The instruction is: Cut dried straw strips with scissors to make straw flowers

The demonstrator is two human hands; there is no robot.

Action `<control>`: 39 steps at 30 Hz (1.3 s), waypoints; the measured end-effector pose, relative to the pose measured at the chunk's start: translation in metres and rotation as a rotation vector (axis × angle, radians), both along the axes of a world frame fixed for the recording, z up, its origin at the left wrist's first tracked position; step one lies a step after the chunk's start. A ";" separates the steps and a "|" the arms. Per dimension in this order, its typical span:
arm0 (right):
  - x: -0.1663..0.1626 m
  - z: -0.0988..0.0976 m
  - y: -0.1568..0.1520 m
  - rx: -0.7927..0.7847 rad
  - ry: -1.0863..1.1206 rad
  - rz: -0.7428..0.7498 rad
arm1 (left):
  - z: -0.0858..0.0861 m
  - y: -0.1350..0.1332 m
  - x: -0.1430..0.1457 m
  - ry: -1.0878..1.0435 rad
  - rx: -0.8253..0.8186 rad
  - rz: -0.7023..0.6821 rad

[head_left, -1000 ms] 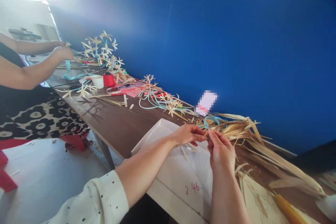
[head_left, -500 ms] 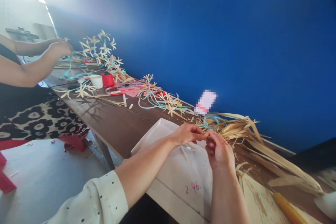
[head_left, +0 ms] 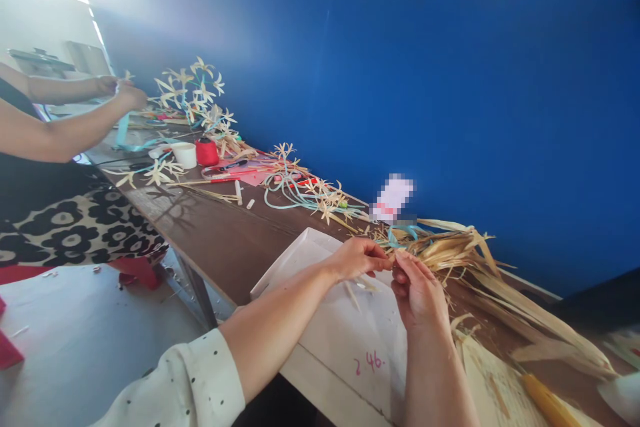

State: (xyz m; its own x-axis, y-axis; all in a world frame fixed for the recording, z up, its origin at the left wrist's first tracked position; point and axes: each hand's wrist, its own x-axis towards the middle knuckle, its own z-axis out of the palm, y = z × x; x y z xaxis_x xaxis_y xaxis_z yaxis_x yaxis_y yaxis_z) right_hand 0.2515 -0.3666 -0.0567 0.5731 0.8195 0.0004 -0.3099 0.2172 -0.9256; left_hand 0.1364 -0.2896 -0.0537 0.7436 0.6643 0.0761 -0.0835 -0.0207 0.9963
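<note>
Above a white tray [head_left: 280,267] my left hand [head_left: 357,257] and my right hand [head_left: 419,285] meet at the fingertips. Both are closed in a pinch on something small and pale that the fingers mostly hide; its kind cannot be made out. Thin pale strips [head_left: 353,295] lie in the tray under my left hand. Just beyond my right hand spreads a bundle of dried husks [head_left: 450,247], with a light-blue ribbon [head_left: 404,233] at its near left end.
Husk flowers with light-blue stems [head_left: 295,190] lie along the blue wall [head_left: 450,93]. A red thread spool [head_left: 206,152] and white cup [head_left: 184,155] stand farther left. A yellow handle [head_left: 547,400] lies at lower right. A co-worker's hands [head_left: 127,93] hold a blue strip at far left.
My hands stay in nearly the same place, fingertips still together. The co-worker's near hand has shifted slightly right, and the blue strip hanging from it now shows wider.
</note>
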 end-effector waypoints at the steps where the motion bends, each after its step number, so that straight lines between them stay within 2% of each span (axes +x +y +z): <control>1: 0.001 0.000 0.000 -0.001 0.001 0.007 | 0.000 0.000 0.000 -0.005 0.006 -0.012; 6: 0.003 0.000 -0.001 -0.004 0.033 0.009 | -0.002 0.001 0.000 -0.015 0.015 -0.060; 15: -0.002 0.004 -0.001 0.049 0.024 -0.076 | -0.006 0.004 0.001 -0.031 -0.007 -0.083; 21: -0.003 0.004 0.000 0.057 -0.012 -0.107 | -0.004 0.002 0.001 -0.007 0.001 -0.056; 26: -0.003 0.001 0.002 0.042 -0.060 -0.089 | -0.004 0.000 0.003 -0.011 -0.013 -0.006; 39: -0.004 0.003 0.000 0.037 0.023 -0.049 | -0.002 -0.001 0.001 -0.006 -0.015 -0.022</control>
